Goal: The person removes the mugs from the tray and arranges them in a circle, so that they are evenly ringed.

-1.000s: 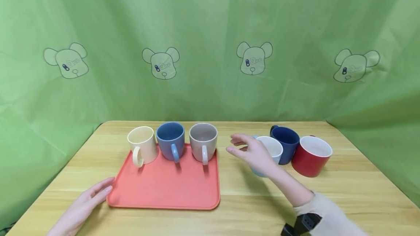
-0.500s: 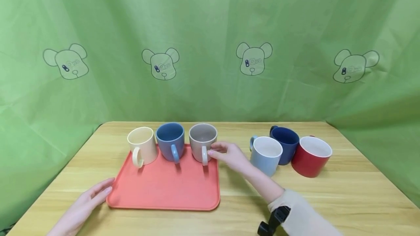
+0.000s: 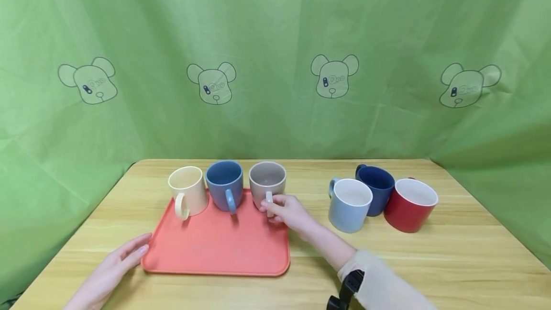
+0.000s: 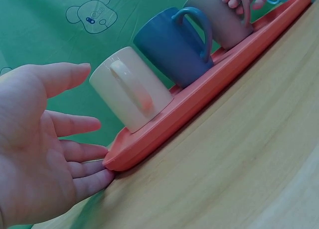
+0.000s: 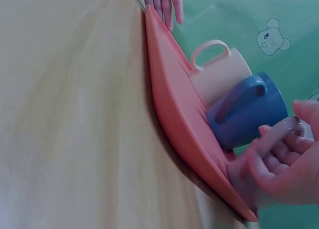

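Note:
On the far side of the red tray (image 3: pixel 215 248) stand a cream mug (image 3: pixel 188 190), a blue mug (image 3: pixel 224 188) and a grey mug (image 3: pixel 260 190), upright with their handles facing the near side. My right hand (image 3: pixel 290 212) grips the grey mug's handle, fingers curled about it in the right wrist view. At the tray's near left corner rests my left hand (image 3: pixel 114 264). Its fingers are extended, with the lower fingertips (image 4: pixel 102 176) touching the tray rim in the left wrist view.
To the right of the tray, a light blue mug (image 3: pixel 348 212), a navy mug (image 3: pixel 379 190) and a red mug (image 3: pixel 406 214) stand close together on the wooden table (image 3: pixel 465 262). A green curtain (image 3: pixel 275 128) hangs behind.
My right hand has moved left from beside the light blue mug to the grey mug and has taken hold of its handle. The left hand and the mugs stay in place.

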{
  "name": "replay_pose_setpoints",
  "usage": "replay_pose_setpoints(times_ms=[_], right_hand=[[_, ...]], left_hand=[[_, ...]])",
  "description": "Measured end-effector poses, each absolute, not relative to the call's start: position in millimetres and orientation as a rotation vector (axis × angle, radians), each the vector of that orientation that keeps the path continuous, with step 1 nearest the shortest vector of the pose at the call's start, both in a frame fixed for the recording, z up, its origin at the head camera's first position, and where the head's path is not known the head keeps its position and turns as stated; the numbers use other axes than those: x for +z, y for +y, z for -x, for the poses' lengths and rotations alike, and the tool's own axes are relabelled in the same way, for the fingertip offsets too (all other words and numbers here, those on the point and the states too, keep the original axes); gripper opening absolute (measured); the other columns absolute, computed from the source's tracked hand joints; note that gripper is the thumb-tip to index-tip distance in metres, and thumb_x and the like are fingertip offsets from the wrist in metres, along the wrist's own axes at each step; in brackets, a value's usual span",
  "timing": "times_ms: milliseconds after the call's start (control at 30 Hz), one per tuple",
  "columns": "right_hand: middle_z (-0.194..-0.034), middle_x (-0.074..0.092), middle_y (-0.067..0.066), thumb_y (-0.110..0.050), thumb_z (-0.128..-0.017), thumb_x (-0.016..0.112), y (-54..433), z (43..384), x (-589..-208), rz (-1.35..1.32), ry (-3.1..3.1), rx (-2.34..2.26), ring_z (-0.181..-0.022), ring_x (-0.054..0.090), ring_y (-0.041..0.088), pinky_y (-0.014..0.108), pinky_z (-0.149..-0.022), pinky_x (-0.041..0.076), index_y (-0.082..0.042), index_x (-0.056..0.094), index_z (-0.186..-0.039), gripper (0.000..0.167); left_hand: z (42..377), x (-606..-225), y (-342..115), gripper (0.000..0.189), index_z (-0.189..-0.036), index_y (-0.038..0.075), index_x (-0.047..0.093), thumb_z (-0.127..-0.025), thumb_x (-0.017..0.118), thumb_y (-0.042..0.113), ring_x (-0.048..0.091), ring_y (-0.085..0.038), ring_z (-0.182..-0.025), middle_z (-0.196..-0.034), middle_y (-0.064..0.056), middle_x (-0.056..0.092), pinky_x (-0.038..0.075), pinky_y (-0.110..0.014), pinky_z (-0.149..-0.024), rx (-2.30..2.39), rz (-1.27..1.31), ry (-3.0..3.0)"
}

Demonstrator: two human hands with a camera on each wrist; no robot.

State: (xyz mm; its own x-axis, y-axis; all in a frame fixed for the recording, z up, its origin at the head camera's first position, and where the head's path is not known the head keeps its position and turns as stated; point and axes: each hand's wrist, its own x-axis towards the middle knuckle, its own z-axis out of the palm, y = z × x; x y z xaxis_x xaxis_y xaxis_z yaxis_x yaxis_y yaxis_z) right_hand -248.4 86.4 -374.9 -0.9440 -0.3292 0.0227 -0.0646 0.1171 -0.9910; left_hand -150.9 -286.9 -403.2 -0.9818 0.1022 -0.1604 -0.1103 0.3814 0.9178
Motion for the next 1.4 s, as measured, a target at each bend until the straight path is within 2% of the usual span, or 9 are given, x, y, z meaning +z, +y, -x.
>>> replay_pose_setpoints(times_ms=[100, 200, 433, 700, 800, 900, 1000, 1200, 1400], right_hand=[[-0.082, 0.067, 0.008, -0.023, -0.090, 0.062, 85.7, 247.8, -377.5, 0.435, 2.088, -2.042, -0.074, 0.060, 0.013, 0.030, -0.072, 0.054, 0.007, 0.064, -0.095, 0.031], [-0.079, 0.067, 0.007, -0.018, -0.091, 0.060, 83.6, 245.8, -376.5, 0.360, 2.054, -2.114, -0.074, 0.061, 0.014, 0.034, -0.074, 0.054, 0.009, 0.064, -0.096, 0.028], [-0.067, 0.064, 0.004, -0.007, -0.090, 0.058, 81.5, 245.4, -369.4, 0.103, 2.042, -2.264, -0.064, 0.060, 0.011, 0.026, -0.062, 0.051, 0.016, 0.060, -0.096, 0.024], [-0.063, 0.062, 0.004, -0.008, -0.090, 0.055, 91.8, 240.7, -362.9, 0.077, 1.954, -2.317, -0.064, 0.062, 0.013, 0.026, -0.059, 0.049, 0.009, 0.062, -0.086, 0.019], [-0.064, 0.063, 0.003, -0.007, -0.090, 0.056, 93.1, 236.8, -360.0, 0.132, 1.973, -2.297, -0.064, 0.063, 0.013, 0.026, -0.060, 0.050, 0.011, 0.063, -0.087, 0.019], [-0.065, 0.064, 0.003, -0.006, -0.089, 0.057, 94.0, 232.7, -356.2, 0.192, 1.991, -2.281, -0.065, 0.063, 0.012, 0.025, -0.061, 0.050, 0.013, 0.062, -0.088, 0.020], [-0.065, 0.064, 0.002, -0.005, -0.089, 0.056, 95.2, 227.8, -350.7, 0.249, 1.982, -2.264, -0.065, 0.063, 0.011, 0.024, -0.060, 0.050, 0.013, 0.062, -0.087, 0.019], [-0.064, 0.065, 0.001, -0.005, -0.089, 0.056, 102.4, 217.1, -340.3, 0.363, 1.937, -2.254, -0.068, 0.064, 0.011, 0.023, -0.061, 0.050, -0.001, 0.063, -0.077, 0.015], [-0.065, 0.065, 0.000, -0.003, -0.090, 0.055, 113.7, 205.8, -333.1, 0.433, 1.896, -2.261, -0.070, 0.064, 0.010, 0.023, -0.065, 0.050, -0.008, 0.067, -0.078, 0.018]], left_hand=[[151.4, -402.9, -286.6, 0.060, -0.144, -0.004, 0.024, -0.100, 0.041, 0.033, 0.013, -0.035, -0.136, -0.149, -0.022, 0.022, 0.030, -0.018, -0.098, 1.642, 0.017, 2.459], [151.9, -402.8, -286.4, 0.059, -0.143, -0.004, 0.024, -0.099, 0.042, 0.032, 0.013, -0.035, -0.136, -0.148, -0.022, 0.023, 0.029, -0.005, -0.087, 1.662, 0.017, 2.456], [152.5, -402.6, -285.7, 0.059, -0.143, -0.004, 0.025, -0.100, 0.041, 0.032, 0.015, -0.034, -0.135, -0.148, -0.023, 0.024, 0.029, -0.005, -0.087, 1.669, -0.005, 2.468], [152.2, -402.3, -286.6, 0.058, -0.143, -0.005, 0.024, -0.100, 0.041, 0.031, 0.014, -0.035, -0.135, -0.147, -0.023, 0.025, 0.029, -0.006, -0.086, 1.668, -0.013, 2.463], [151.6, -402.5, -286.7, 0.058, -0.143, -0.005, 0.024, -0.100, 0.040, 0.031, 0.014, -0.035, -0.135, -0.148, -0.023, 0.025, 0.030, -0.009, -0.089, 1.661, -0.006, 2.457], [151.3, -402.8, -286.2, 0.060, -0.144, -0.005, 0.023, -0.100, 0.041, 0.032, 0.013, -0.036, -0.135, -0.148, -0.023, 0.023, 0.027, -0.027, -0.105, 1.661, 0.006, 2.440], [151.2, -402.8, -286.0, 0.061, -0.144, -0.005, 0.021, -0.100, 0.041, 0.033, 0.012, -0.036, -0.136, -0.149, -0.023, 0.021, 0.017, -0.048, -0.108, 1.658, 0.013, 2.429], [151.4, -401.9, -285.6, 0.060, -0.144, -0.005, 0.022, -0.100, 0.040, 0.032, 0.014, -0.035, -0.135, -0.148, -0.022, 0.024, 0.024, -0.038, -0.107, 1.641, 0.014, 2.454], [151.5, -401.8, -284.7, 0.062, -0.144, -0.005, 0.021, -0.100, 0.041, 0.033, 0.011, -0.036, -0.136, -0.148, -0.023, 0.022, 0.013, -0.053, -0.108, 1.659, 0.026, 2.420]])
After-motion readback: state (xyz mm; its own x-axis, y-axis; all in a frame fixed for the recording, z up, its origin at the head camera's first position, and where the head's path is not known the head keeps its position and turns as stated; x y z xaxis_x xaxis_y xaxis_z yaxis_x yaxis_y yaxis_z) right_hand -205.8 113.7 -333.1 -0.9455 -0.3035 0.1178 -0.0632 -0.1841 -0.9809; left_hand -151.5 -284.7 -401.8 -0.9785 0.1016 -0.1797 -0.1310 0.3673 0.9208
